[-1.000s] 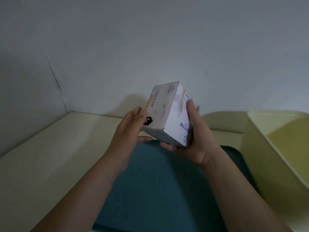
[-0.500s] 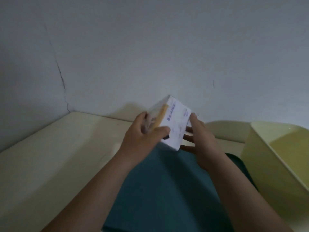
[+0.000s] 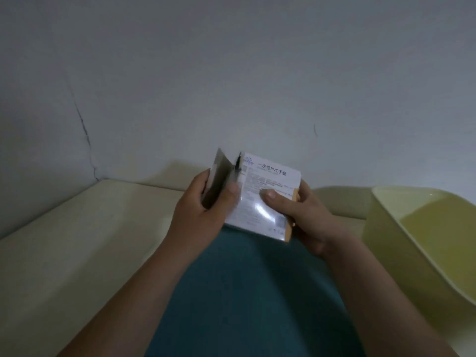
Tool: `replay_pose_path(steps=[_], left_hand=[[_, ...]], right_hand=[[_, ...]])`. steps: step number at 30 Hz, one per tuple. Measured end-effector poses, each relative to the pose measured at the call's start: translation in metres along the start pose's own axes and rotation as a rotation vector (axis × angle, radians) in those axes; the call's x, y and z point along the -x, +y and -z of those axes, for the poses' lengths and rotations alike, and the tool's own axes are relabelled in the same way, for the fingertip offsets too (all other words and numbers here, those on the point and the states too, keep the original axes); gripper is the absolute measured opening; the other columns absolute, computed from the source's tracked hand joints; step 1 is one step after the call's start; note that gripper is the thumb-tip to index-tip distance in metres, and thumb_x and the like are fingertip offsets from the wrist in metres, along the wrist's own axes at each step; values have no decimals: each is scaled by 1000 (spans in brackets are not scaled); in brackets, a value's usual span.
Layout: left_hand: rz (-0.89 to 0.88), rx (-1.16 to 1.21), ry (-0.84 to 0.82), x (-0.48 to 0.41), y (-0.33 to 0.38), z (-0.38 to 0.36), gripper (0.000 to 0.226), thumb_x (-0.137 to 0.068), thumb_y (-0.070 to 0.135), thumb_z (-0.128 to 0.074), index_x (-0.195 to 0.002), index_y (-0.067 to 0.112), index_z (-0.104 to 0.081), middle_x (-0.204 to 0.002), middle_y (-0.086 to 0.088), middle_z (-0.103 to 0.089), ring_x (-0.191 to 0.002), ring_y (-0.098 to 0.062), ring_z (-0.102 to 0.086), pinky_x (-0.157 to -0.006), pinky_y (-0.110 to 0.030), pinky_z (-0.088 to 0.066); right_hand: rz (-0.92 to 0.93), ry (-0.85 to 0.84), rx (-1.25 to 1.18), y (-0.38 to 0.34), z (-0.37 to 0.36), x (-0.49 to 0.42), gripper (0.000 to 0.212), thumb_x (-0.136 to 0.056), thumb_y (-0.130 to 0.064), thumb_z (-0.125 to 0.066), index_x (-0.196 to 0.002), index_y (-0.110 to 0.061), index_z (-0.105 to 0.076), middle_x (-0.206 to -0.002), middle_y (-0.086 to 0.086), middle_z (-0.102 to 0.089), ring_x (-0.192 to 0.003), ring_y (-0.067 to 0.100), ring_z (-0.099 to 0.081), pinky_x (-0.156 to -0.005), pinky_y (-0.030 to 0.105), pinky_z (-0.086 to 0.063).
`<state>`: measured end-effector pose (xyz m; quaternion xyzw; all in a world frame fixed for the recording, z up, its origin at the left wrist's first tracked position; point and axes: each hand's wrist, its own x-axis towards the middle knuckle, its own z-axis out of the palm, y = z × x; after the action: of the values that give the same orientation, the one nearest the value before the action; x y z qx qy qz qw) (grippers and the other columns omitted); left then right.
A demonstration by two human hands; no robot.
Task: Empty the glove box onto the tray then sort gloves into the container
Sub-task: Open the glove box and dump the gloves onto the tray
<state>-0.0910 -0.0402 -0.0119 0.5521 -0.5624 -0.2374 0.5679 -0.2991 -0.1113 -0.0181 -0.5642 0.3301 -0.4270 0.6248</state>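
Note:
Both hands hold a white glove box (image 3: pixel 268 197) with printed text above the far end of the teal tray (image 3: pixel 247 300). My left hand (image 3: pixel 198 215) grips the box's left end, where a grey flap stands up, blurred. My right hand (image 3: pixel 301 212) grips the right end, thumb lying on the printed top face. No gloves are visible. A pale yellow-green container (image 3: pixel 422 238) stands to the right of the tray and looks empty.
The tray and container sit on a cream table (image 3: pixel 77 248) pushed against a grey wall with a crack at the left. Bare tabletop lies left of the tray.
The box has been turned so its printed face points up at me. My left hand has shifted to the left end and a flap there now stands up.

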Motion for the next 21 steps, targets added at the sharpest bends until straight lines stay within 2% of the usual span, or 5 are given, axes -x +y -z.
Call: replay_pose_path(steps=[4, 8, 10, 13, 21], left_hand=[[36, -180, 101, -9, -25, 12, 43, -97, 42, -67, -137, 32, -59, -125, 18, -69, -114, -4, -65, -99, -33, -55], [-375, -656, 305, -8, -21, 11, 54, -92, 18, -70, -143, 18, -54, -138, 3, -51, -122, -18, -51, -97, -28, -44], [-422, -464, 193, -3, -10, 2, 33, -94, 16, -69, -127, 22, -67, -119, 15, -62, -103, -3, -60, -85, -16, -48], [-77, -92, -9, 2, -6, -9, 9, -97, 29, -71, -104, 29, -75, -96, 21, -76, -90, 5, -69, -73, -10, -50], [199, 254, -11, 2, -11, -14, 37, -91, 34, -77, -126, 28, -67, -105, 7, -77, -100, -11, -75, -94, -35, -60]], right_hand=[[11, -66, -39, -11, 14, 5, 61, -82, -20, -80, -138, -17, -54, -129, 13, -71, -113, 36, -71, -90, 49, -60], [-17, 32, -40, -10, 19, 4, 62, -79, -28, -84, -135, -26, -57, -126, 6, -73, -112, 35, -72, -100, 64, -52], [4, 49, -14, -9, 17, 5, 61, -80, -23, -84, -134, -27, -57, -125, 7, -73, -110, 36, -72, -98, 68, -51], [30, 28, -58, -11, 15, 7, 59, -83, -12, -80, -136, -19, -55, -126, 12, -72, -111, 39, -72, -94, 66, -54], [19, -55, -164, -9, 17, 6, 62, -76, -14, -79, -135, -10, -59, -128, 18, -70, -114, 41, -70, -90, 58, -58]])
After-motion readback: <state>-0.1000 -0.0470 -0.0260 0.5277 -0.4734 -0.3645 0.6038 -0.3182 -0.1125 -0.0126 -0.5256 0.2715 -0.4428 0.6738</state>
